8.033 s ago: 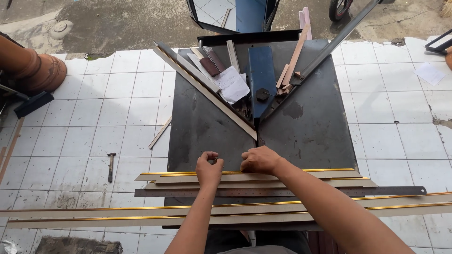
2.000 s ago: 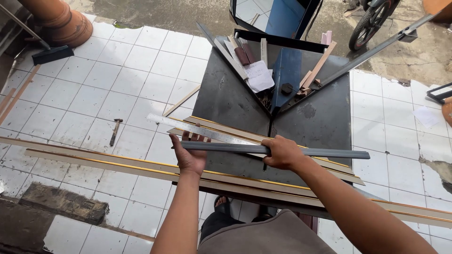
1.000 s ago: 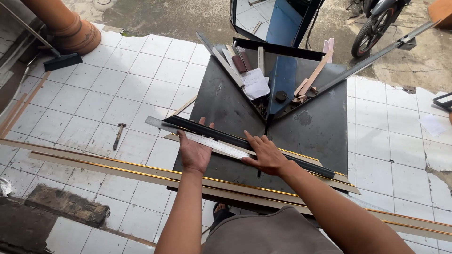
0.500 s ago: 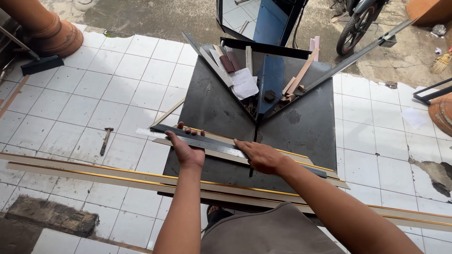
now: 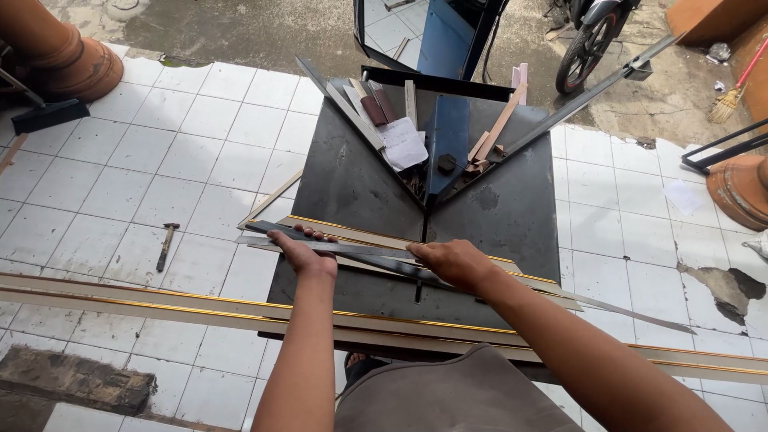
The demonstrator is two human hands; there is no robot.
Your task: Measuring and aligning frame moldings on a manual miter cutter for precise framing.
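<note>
A dark metal work table (image 5: 512, 216) carries a V-shaped fence (image 5: 344, 104) and a blue centre block (image 5: 450, 140). Across its near half lies a long dark moulding strip (image 5: 360, 252), slanting down to the right. My left hand (image 5: 300, 252) grips this strip near its left end, fingers curled over its far edge. My right hand (image 5: 452, 264) presses on the strip's middle. Under it lie beige strips with gold edges (image 5: 352, 232). Longer beige and gold mouldings (image 5: 160, 300) cross the table's near edge.
A hammer (image 5: 166, 244) lies on the white tiled floor at left. Terracotta pots (image 5: 68, 60) and a dark brush stand at far left. Scrap wood and paper (image 5: 404, 144) sit inside the V. A motorbike wheel (image 5: 588, 52) and a broom (image 5: 724, 100) are at upper right.
The dark strip has slid further onto the table and lies flatter across it. Both hands stayed on it, the left at its end and the right at its middle.
</note>
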